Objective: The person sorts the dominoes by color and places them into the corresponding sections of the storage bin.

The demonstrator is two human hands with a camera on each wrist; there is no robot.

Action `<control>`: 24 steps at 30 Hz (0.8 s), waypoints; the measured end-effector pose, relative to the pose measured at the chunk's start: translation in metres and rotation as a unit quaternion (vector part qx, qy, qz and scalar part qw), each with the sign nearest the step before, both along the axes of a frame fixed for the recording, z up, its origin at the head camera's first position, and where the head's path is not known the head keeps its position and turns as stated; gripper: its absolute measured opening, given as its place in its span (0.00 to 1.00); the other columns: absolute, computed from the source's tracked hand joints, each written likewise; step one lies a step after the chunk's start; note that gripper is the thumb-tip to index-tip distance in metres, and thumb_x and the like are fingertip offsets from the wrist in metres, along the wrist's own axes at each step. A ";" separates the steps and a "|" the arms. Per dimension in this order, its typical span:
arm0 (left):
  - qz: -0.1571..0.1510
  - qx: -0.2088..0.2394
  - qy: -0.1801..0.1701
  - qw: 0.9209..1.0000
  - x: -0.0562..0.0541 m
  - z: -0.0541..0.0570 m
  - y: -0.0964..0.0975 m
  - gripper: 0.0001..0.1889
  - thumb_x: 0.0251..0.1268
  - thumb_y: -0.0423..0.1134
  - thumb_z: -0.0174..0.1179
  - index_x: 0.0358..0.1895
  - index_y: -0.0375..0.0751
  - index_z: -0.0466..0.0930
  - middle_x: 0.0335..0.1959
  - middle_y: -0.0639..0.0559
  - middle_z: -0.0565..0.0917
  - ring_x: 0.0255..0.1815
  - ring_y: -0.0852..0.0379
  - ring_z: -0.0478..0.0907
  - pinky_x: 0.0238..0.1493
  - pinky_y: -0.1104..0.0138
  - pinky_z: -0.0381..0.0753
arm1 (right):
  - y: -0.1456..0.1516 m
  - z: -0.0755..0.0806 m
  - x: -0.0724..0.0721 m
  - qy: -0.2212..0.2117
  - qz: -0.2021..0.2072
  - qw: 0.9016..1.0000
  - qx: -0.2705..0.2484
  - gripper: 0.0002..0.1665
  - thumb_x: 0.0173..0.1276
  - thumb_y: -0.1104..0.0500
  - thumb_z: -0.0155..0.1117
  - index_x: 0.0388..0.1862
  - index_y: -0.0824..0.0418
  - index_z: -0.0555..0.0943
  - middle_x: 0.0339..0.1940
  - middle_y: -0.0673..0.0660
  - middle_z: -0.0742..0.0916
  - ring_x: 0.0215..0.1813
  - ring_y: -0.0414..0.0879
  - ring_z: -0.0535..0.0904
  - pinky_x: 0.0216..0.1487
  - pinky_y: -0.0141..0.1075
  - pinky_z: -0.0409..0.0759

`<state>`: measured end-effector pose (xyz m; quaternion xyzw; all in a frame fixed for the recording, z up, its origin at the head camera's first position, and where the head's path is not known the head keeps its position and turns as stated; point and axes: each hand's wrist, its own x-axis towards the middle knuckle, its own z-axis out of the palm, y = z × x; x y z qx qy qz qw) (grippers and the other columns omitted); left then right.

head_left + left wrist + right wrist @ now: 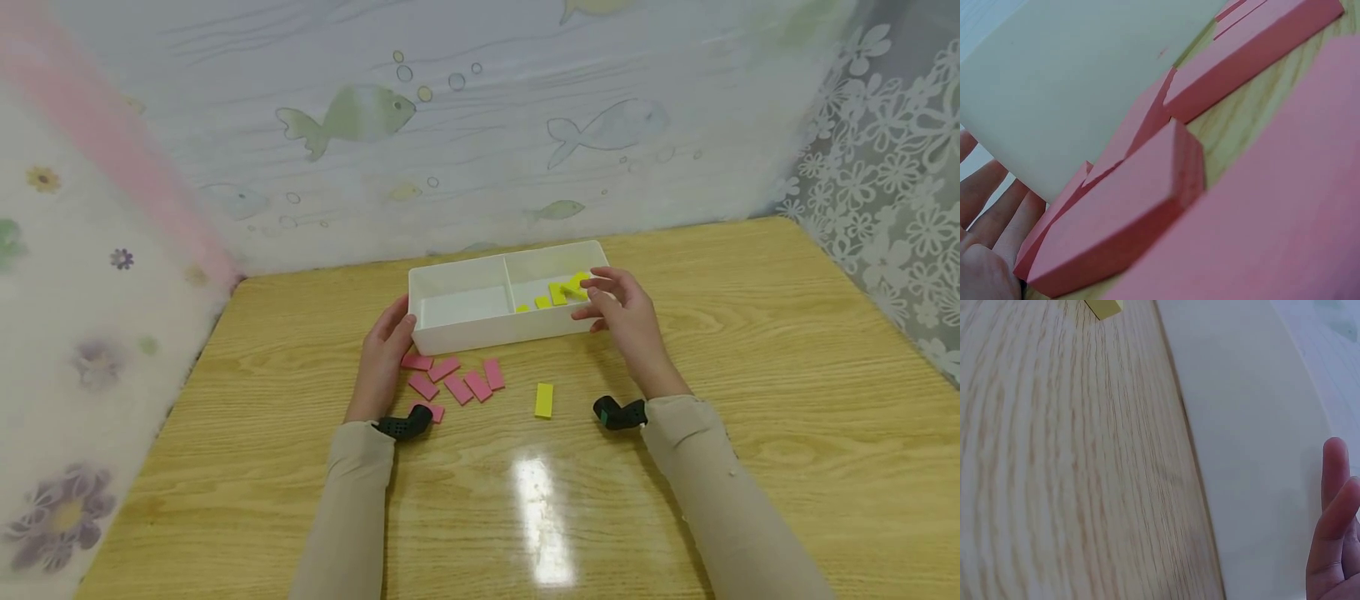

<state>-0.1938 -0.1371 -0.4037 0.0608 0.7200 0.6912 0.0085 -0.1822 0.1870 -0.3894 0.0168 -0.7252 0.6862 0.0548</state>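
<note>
A white two-compartment box point(495, 332) stands on the table. My left hand point(381, 358) rests against its left end, thumb at the front corner; the left wrist view shows the extended fingers point(994, 203) beside the box wall. Over the box's right end is my right hand point(633, 321), fingers spread and slightly bent, holding nothing visible. Several yellow blocks point(557, 293) lie in the right compartment, just under those fingertips. The left compartment shows only its bare floor. In front of the box, several flat pink blocks point(459, 389) are scattered near my left wrist.
A single yellow block point(543, 401) lies on the wooden table point(480, 508) between my forearms. Each wrist wears a black camera point(618, 412). Behind the table hangs a pale curtain point(487, 167) with fish drawings, and flowered sheets flank both sides.
</note>
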 end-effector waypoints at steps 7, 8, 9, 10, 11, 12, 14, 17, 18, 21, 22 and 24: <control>0.001 -0.002 0.000 1.000 -0.001 0.000 0.000 0.27 0.66 0.48 0.48 0.67 0.46 0.58 0.66 0.51 0.59 0.64 0.53 0.58 0.62 0.61 0.59 | 0.001 0.000 -0.002 0.003 0.004 1.000 0.005 0.23 0.69 0.52 0.49 0.60 0.57 0.64 0.55 0.60 0.74 0.39 0.49 0.80 0.35 0.36 0.75; 0.002 -0.001 0.000 1.000 -0.001 0.000 0.000 0.27 0.66 0.48 0.48 0.67 0.46 0.58 0.66 0.51 0.59 0.64 0.53 0.58 0.62 0.61 0.59 | 0.001 0.000 -0.002 0.002 0.004 1.000 0.006 0.22 0.69 0.52 0.49 0.59 0.57 0.65 0.54 0.60 0.74 0.39 0.49 0.80 0.35 0.36 0.75; 0.002 -0.002 0.001 1.000 -0.001 0.000 0.000 0.28 0.66 0.48 0.48 0.67 0.45 0.58 0.66 0.50 0.59 0.65 0.52 0.58 0.62 0.61 0.59 | 0.001 0.000 -0.002 0.001 0.005 1.000 0.008 0.21 0.69 0.51 0.49 0.58 0.57 0.66 0.54 0.61 0.74 0.39 0.49 0.80 0.35 0.36 0.75; 0.002 -0.003 0.000 1.000 -0.001 0.000 0.000 0.28 0.65 0.49 0.49 0.67 0.45 0.57 0.66 0.50 0.59 0.65 0.53 0.58 0.62 0.61 0.59 | 0.001 0.000 -0.003 0.000 0.005 1.000 0.009 0.21 0.69 0.51 0.49 0.57 0.57 0.66 0.53 0.61 0.75 0.39 0.49 0.80 0.35 0.37 0.75; 0.003 -0.002 -0.001 1.000 0.000 0.000 0.000 0.29 0.64 0.50 0.49 0.67 0.45 0.58 0.66 0.50 0.60 0.64 0.53 0.58 0.62 0.61 0.59 | 0.001 0.000 -0.003 -0.002 0.005 1.000 0.010 0.20 0.69 0.51 0.49 0.57 0.56 0.67 0.53 0.61 0.75 0.39 0.49 0.80 0.35 0.37 0.75; 0.004 -0.002 0.000 1.000 0.000 0.000 0.000 0.30 0.64 0.51 0.50 0.67 0.45 0.58 0.66 0.50 0.59 0.65 0.53 0.58 0.62 0.61 0.59 | 0.001 -0.001 -0.002 -0.004 0.004 1.000 0.011 0.19 0.69 0.51 0.49 0.56 0.57 0.68 0.53 0.62 0.75 0.39 0.49 0.80 0.35 0.37 0.75; 0.005 -0.002 -0.001 1.000 0.000 -0.001 0.000 0.31 0.62 0.53 0.51 0.67 0.45 0.58 0.66 0.50 0.60 0.65 0.53 0.58 0.62 0.61 0.59 | 0.001 -0.001 -0.002 -0.006 0.005 1.000 0.015 0.19 0.69 0.51 0.49 0.55 0.57 0.68 0.52 0.62 0.75 0.38 0.49 0.80 0.36 0.38 0.75; 0.007 -0.007 0.001 1.000 -0.001 -0.001 0.000 0.31 0.63 0.53 0.50 0.67 0.46 0.58 0.66 0.50 0.60 0.64 0.54 0.59 0.62 0.61 0.59 | 0.002 -0.001 -0.002 -0.009 0.005 1.000 0.017 0.19 0.69 0.51 0.49 0.55 0.58 0.69 0.51 0.62 0.76 0.38 0.48 0.80 0.36 0.39 0.75; 0.006 -0.009 0.003 1.000 -0.001 -0.001 0.000 0.31 0.63 0.53 0.50 0.67 0.46 0.58 0.66 0.50 0.59 0.64 0.54 0.59 0.62 0.61 0.59 | 0.002 -0.001 -0.002 -0.010 0.005 1.000 0.017 0.19 0.69 0.51 0.49 0.55 0.58 0.69 0.51 0.62 0.76 0.38 0.48 0.80 0.36 0.39 0.75; 0.005 -0.013 0.007 1.000 -0.001 -0.001 0.000 0.29 0.64 0.51 0.49 0.67 0.46 0.58 0.66 0.51 0.60 0.64 0.54 0.59 0.61 0.61 0.60 | 0.003 -0.002 -0.003 -0.010 0.007 1.000 0.013 0.19 0.68 0.50 0.50 0.54 0.59 0.70 0.50 0.63 0.76 0.38 0.49 0.80 0.37 0.41 0.75; 0.005 -0.013 0.007 1.000 -0.001 -0.001 0.000 0.29 0.65 0.50 0.49 0.67 0.46 0.58 0.66 0.51 0.60 0.64 0.54 0.59 0.61 0.61 0.60 | 0.004 -0.002 -0.003 -0.010 0.008 1.000 0.012 0.20 0.68 0.50 0.50 0.54 0.60 0.70 0.49 0.64 0.77 0.38 0.49 0.80 0.37 0.41 0.75; 0.004 -0.012 0.006 1.000 0.000 0.000 0.001 0.29 0.65 0.50 0.49 0.67 0.46 0.57 0.66 0.51 0.60 0.64 0.55 0.59 0.62 0.61 0.59 | 0.004 -0.003 -0.003 -0.007 0.011 1.000 0.010 0.20 0.68 0.51 0.50 0.53 0.61 0.71 0.48 0.65 0.77 0.37 0.49 0.80 0.37 0.41 0.75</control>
